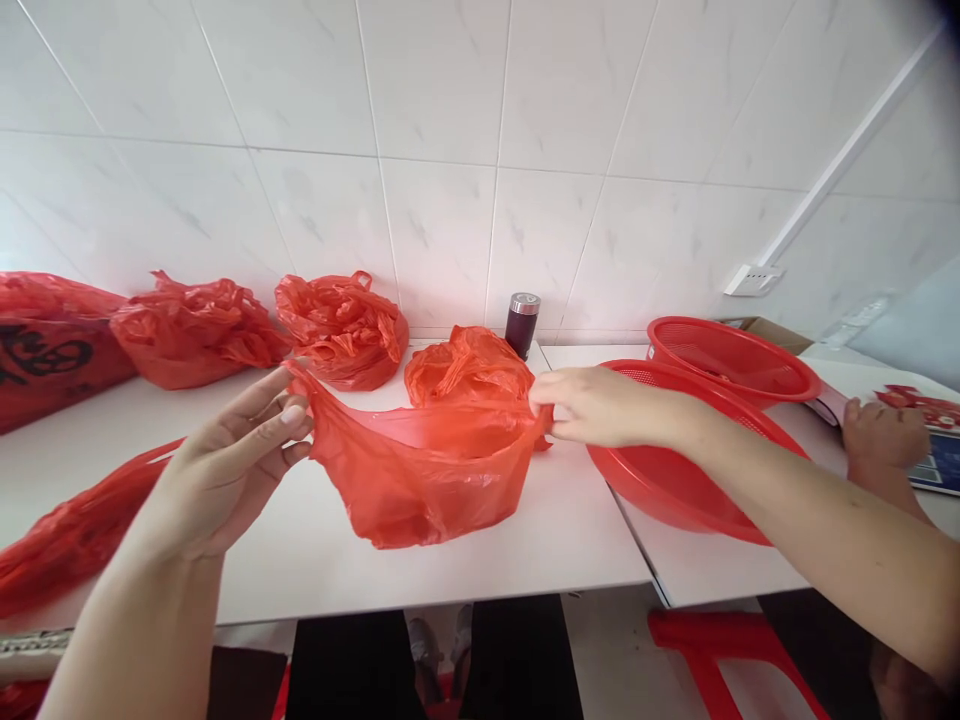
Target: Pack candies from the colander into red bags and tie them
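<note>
Head view: left hand (217, 475) pinches one corner of the red plastic bag (435, 490), right hand (592, 405) the opposite one; both grips clamped on its rim. Bag is center frame above the white table (540, 575), mouth pulled wide, likely so it doesn't sag closed. Bunched bags (341, 335) line the wall (435, 230), left to center, probably for reach. Red baskets (667, 485) stand center right, seemingly parked aside.

Single head view: sits above near edge of white table (292, 545), close, facing forward and down across it toward tiled wall (435, 230) behind.
</note>
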A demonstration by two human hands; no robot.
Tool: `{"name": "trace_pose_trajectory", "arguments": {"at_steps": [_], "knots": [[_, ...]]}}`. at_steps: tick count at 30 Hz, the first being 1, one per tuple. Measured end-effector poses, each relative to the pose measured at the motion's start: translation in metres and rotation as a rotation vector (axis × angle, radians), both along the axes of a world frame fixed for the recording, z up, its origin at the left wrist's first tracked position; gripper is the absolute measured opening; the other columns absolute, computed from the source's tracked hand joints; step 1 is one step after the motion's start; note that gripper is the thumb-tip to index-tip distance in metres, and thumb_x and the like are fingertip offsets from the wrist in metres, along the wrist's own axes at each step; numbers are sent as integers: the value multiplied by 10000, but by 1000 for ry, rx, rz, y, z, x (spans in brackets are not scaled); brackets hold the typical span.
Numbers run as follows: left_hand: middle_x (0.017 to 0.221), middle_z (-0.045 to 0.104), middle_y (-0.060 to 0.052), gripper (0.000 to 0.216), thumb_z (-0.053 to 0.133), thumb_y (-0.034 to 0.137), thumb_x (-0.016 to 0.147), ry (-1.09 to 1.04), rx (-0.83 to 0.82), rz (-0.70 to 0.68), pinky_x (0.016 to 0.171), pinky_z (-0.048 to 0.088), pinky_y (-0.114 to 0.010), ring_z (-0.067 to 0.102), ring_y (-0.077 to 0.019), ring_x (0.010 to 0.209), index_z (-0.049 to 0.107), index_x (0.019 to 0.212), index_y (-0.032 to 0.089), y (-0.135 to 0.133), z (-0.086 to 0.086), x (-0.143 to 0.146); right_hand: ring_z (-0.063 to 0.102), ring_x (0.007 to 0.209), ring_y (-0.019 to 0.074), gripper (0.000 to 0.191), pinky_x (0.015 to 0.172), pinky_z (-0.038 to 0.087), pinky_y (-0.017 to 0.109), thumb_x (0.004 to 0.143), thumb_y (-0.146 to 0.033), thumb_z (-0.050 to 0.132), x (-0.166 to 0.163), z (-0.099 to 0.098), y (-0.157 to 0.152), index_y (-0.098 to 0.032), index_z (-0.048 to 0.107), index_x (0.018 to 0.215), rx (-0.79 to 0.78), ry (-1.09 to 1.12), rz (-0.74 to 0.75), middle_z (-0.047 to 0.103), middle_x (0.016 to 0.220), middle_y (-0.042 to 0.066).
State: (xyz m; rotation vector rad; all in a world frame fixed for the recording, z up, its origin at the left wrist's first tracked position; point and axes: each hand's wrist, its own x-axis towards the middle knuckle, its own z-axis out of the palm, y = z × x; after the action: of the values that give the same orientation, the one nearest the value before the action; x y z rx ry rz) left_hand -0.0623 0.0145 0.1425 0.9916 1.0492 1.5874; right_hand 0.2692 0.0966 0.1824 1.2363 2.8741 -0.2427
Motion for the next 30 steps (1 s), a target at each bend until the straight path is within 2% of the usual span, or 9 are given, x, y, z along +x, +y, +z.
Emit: {"name": "trace_pose_trajectory", "arguments": {"at_steps": [2, 5, 10, 13, 16, 18, 21, 24, 30], "knots": [[775, 578, 11, 490, 778, 203, 692, -25, 13, 3, 579, 504, -204, 503, -96, 650, 647, 1162, 244, -1, 1, 0, 518, 683, 145, 104, 579, 333, 267, 758, -154, 547, -2, 14, -5, -213, 524, 675, -36, 76, 1, 580, 817, -6], [744, 561, 14, 499, 760, 227, 732, -42, 42, -42, 579, 494, -185, 492, -89, 653, 627, 1214, 233, 1, -1, 1, 473, 608, 134, 62, 558, 295, 262, 737, -166, 535, -7, 12, -12, -222, 510, 725, -2, 57, 47, 557, 727, -15], [964, 647, -22, 488, 730, 271, 772, -13, 100, -72, 666, 525, -208, 554, -113, 763, 622, 1247, 238, 3, -2, 1, 491, 655, 132, 349, 554, 280, 247, 728, -30, 358, -7, -8, -7, -223, 524, 967, 347, 130, 57, 596, 841, -3], [1024, 652, -25, 436, 737, 261, 760, 29, 126, 5, 657, 511, -172, 555, -103, 787, 662, 1188, 224, 5, 0, 2, 511, 688, 134, 430, 540, 282, 244, 741, 1, 321, -2, -4, -1, -216, 528, 1048, 469, 148, 94, 611, 937, 13], [1046, 658, -23, 392, 727, 248, 770, 89, 187, 40, 677, 509, -168, 563, -105, 822, 675, 1158, 242, 8, 1, 6, 536, 741, 143, 381, 575, 333, 250, 771, -9, 361, 3, 9, 0, -184, 550, 1052, 540, 240, 73, 610, 1004, 43], [1030, 669, -20, 397, 733, 236, 763, 123, 241, 86, 714, 511, -171, 573, -104, 834, 676, 1155, 248, 9, 1, 10, 545, 744, 140, 309, 598, 363, 250, 783, -21, 395, 5, 18, -3, -177, 585, 970, 445, 239, 71, 613, 970, 42], [1115, 665, -34, 452, 752, 255, 745, 177, 261, 149, 812, 511, -199, 589, -144, 991, 659, 1187, 252, 11, -1, 14, 560, 727, 124, 273, 614, 389, 240, 782, -15, 412, 7, 28, -9, -191, 620, 799, 136, 135, 165, 619, 869, 11], [1278, 600, -35, 566, 757, 265, 738, 156, 232, 103, 833, 527, -251, 565, -203, 1131, 587, 1276, 318, 12, -2, 16, 580, 791, 120, 293, 676, 425, 248, 800, -22, 400, 8, 35, -11, -195, 637, 808, 50, 303, 164, 623, 942, 15], [826, 669, -15, 662, 738, 314, 753, 128, 144, -47, 696, 564, -287, 655, -181, 822, 484, 1364, 323, 13, 1, 16, 593, 810, 122, 279, 692, 446, 256, 816, -54, 418, -3, 45, -15, -191, 653, 881, -45, 458, 243, 638, 912, 10]]}}
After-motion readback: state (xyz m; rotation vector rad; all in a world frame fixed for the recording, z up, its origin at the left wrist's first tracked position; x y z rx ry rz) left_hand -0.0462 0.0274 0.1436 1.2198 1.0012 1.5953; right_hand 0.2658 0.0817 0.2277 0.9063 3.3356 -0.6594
